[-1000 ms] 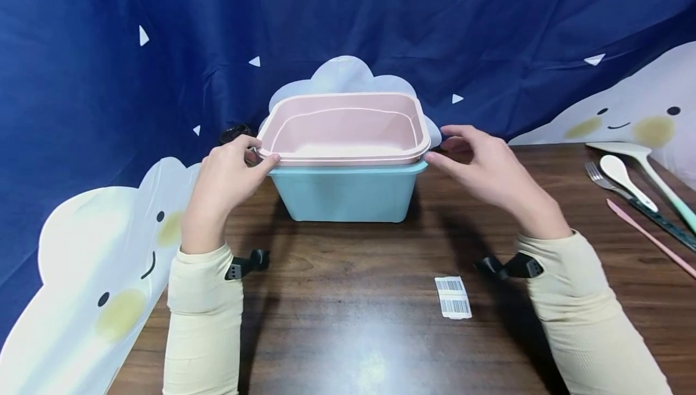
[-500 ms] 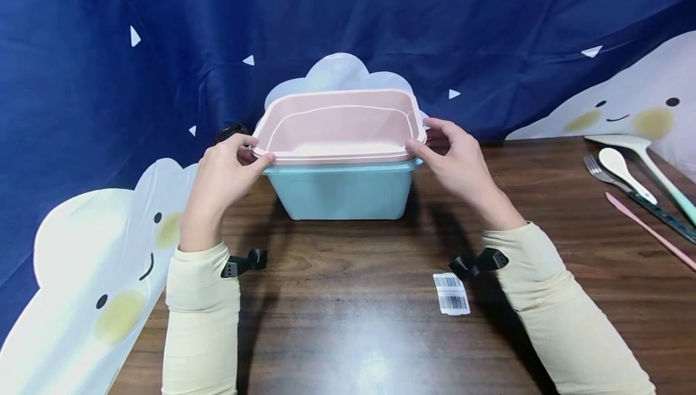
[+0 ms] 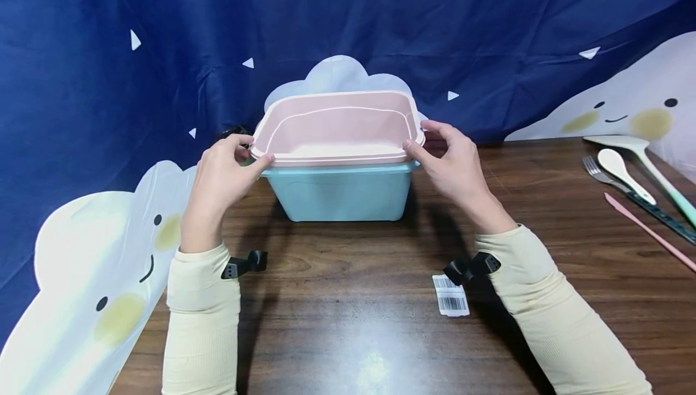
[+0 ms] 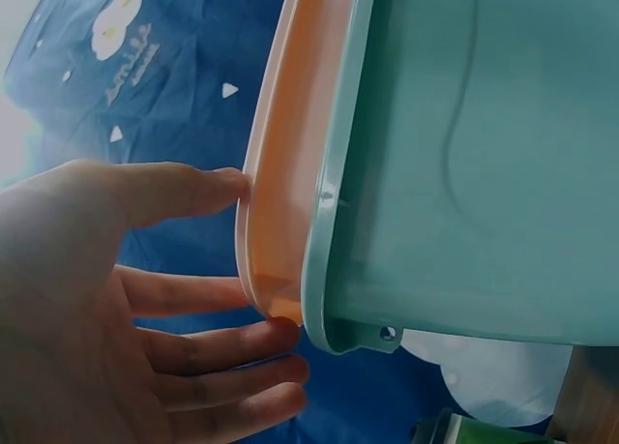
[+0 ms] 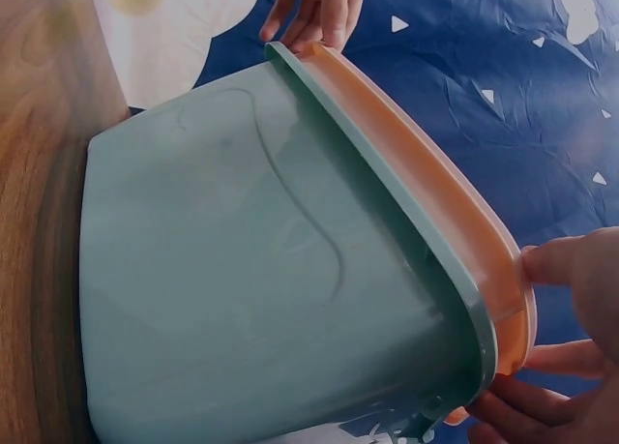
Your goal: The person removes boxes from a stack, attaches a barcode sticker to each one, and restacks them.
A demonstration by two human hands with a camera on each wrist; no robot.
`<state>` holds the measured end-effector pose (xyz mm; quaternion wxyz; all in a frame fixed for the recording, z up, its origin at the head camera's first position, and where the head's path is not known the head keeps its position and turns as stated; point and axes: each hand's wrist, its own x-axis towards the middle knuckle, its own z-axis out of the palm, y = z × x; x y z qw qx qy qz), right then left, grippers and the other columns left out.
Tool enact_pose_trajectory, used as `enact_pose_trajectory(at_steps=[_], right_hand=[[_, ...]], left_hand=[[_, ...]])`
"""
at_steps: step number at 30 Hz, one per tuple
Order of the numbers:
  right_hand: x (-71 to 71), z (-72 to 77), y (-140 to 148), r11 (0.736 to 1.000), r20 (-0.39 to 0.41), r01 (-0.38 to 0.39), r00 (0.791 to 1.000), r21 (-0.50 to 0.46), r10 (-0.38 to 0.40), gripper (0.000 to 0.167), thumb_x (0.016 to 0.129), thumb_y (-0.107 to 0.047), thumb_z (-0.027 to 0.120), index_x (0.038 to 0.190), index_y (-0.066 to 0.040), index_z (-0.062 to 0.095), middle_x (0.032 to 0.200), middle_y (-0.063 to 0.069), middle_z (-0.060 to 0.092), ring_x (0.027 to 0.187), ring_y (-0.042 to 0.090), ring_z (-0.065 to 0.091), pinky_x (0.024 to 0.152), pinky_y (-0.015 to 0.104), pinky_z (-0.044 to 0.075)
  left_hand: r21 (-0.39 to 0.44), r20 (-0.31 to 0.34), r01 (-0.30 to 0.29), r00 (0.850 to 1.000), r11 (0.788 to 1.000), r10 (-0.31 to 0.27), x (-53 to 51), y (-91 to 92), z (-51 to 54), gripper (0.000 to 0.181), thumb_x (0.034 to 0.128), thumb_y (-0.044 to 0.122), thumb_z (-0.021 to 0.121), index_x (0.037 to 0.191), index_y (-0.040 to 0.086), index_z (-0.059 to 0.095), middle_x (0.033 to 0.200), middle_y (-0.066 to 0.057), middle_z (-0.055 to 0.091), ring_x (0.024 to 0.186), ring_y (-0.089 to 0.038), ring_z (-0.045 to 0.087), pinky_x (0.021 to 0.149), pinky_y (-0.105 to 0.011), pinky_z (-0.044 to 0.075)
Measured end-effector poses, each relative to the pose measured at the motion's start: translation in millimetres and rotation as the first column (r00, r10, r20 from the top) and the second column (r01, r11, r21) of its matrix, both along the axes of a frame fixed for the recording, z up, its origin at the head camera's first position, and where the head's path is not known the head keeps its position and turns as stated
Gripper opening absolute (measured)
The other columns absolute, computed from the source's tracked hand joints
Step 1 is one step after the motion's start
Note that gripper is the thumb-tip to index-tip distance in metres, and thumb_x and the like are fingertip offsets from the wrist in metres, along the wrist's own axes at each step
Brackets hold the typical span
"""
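Note:
A pink plastic basin [image 3: 342, 129] sits nested in a light blue one [image 3: 339, 197], its rim standing a little above the lower rim. At the front left corner my left hand [image 3: 219, 180] pinches the pink rim. My right hand [image 3: 457, 171] grips the same rim at the right corner. In the left wrist view the thumb [image 4: 184, 188] lies on the pink rim [image 4: 253, 173], with fingers beneath its corner. The right wrist view shows the right fingers [image 5: 527, 405] under the opposite corner of the rim.
To the right on the wooden table [image 3: 326, 322] lie a fork [image 3: 600, 174], a white spoon [image 3: 625, 179], a spatula with a pale green handle [image 3: 660, 174] and a thin pink utensil [image 3: 647, 229]. A barcode label [image 3: 451, 298] lies in front. Behind hangs a blue cloth [image 3: 348, 14].
My right hand has moved left from beside the basins and taken hold of the pink rim. The left hand keeps its hold, and the basins look nearly unmoved.

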<state>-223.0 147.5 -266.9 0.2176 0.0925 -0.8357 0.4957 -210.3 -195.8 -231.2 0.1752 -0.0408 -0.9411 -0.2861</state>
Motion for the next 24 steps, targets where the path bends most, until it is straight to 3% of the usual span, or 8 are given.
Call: enact_pose_trajectory(at_steps=[6, 11, 17, 24], right_hand=[[0.1, -1.9, -1.1, 1.0, -0.005, 0.001, 1.0, -0.019, -0.001, 0.055, 0.093, -0.021, 0.073, 0.14, 0.002, 0.056, 0.124, 0.022, 0.068, 0.11, 0.028, 0.067, 0.094, 0.028, 0.056], [-1.2, -3.5, -2.5, 0.999, -0.016, 0.004, 1.0, -0.04, -0.005, 0.057, 0.093, -0.02, 0.072, 0.143, 0.002, 0.053, 0.125, 0.023, 0.068, 0.11, 0.027, 0.067, 0.093, 0.026, 0.055], [-0.3, -3.0, -5.5, 0.997, -0.025, 0.009, 1.0, -0.075, -0.01, 0.06, 0.093, -0.018, 0.072, 0.144, 0.004, 0.05, 0.124, 0.024, 0.068, 0.11, 0.03, 0.067, 0.1, 0.045, 0.054], [0.0, -1.9, -7.3, 0.995, -0.011, 0.01, 1.0, -0.095, -0.011, 0.061, 0.093, -0.017, 0.072, 0.146, 0.003, 0.049, 0.124, 0.025, 0.068, 0.109, 0.03, 0.068, 0.1, 0.044, 0.054]], left_hand=[[0.043, -0.019, -0.026, 0.999, 0.999, 0.027, 0.4, 2.7, -1.1, 0.062, 0.0895, 0.044, 0.073, 0.135, 0.005, 0.061, 0.114, -0.022, 0.07, 0.108, -0.036, 0.064, 0.092, -0.053, 0.05], [0.065, -0.053, -0.05, 0.997, 0.997, 0.053, -2.6, 4.9, -4.2, 0.068, 0.0841, 0.047, 0.079, 0.135, 0.006, 0.061, 0.111, -0.02, 0.071, 0.105, -0.035, 0.065, 0.091, -0.051, 0.05], [0.093, -0.07, -0.074, 0.994, 0.993, 0.08, -4.9, 7.3, -5.2, 0.069, 0.0818, 0.046, 0.082, 0.135, 0.006, 0.062, 0.109, -0.02, 0.072, 0.103, -0.036, 0.066, 0.09, -0.05, 0.049], [0.116, -0.07, -0.093, 0.992, 0.989, 0.101, -5.9, 9.3, -5.4, 0.068, 0.0802, 0.045, 0.084, 0.133, 0.007, 0.062, 0.109, -0.02, 0.072, 0.104, -0.035, 0.066, 0.091, -0.05, 0.049]])
